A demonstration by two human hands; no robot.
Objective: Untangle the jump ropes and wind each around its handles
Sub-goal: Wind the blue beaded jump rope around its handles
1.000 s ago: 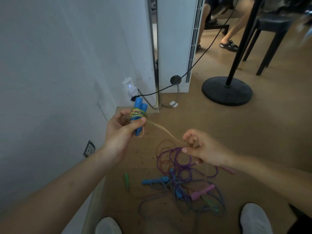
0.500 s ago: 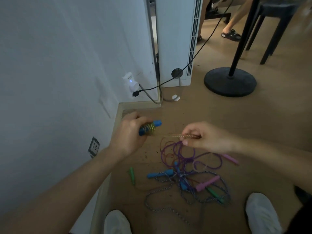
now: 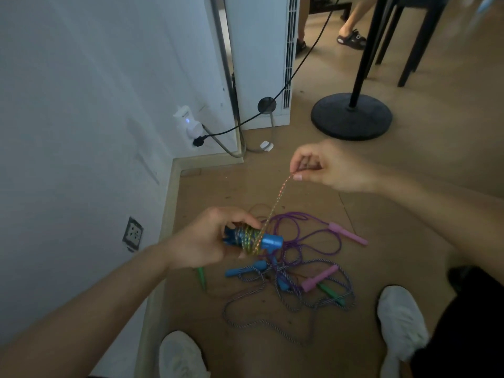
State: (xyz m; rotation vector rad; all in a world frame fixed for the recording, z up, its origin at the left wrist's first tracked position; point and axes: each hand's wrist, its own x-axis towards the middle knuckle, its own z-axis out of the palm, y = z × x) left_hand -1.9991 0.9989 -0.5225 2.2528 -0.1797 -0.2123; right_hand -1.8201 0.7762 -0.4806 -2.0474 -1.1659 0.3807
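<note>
Once swung from upright a second ago to level now, blue handles (image 3: pixel 253 239) held as a pair, pointing right, clenched in the left grip (image 3: pixel 207 241) low over the floor (image 3: pixel 409 214), fingers and thumb curled round the near end. Carried lower than before. Right grip (image 3: pixel 327 167) meanwhile lifted up and away, pinching the glittery rope (image 3: pixel 278 201) between thumb and forefinger, remaining fingers tucked in. Strand now drawn taut on a slant from pinch down to coil, so probably another turn about to be laid and the first rope well on in its winding. Free tail beyond the pinch not visible, length left hard to judge. Handles smooth, hard-looking, cylindrical, with a wider collar at the right end. Rope thin and braided, flecked gold, green and pink, seated in close rings round both handles. Below, lying untouched on the floor: thin glossy purple rope (image 3: pixel 296 213) with slim stepped pink handles (image 3: pixel 347 237), thicker twisted grey-and-white rope (image 3: pixel 275 326), loose blue handle (image 3: pixel 245 270), tapered green handles (image 3: pixel 201 276), all looped over one another in one heap, likely limp and quick to snag when lifted. Either side, white shoes (image 3: pixel 401 323); farther out, wall socket (image 3: pixel 132 233) and round black stand base (image 3: pixel 351 118).
</note>
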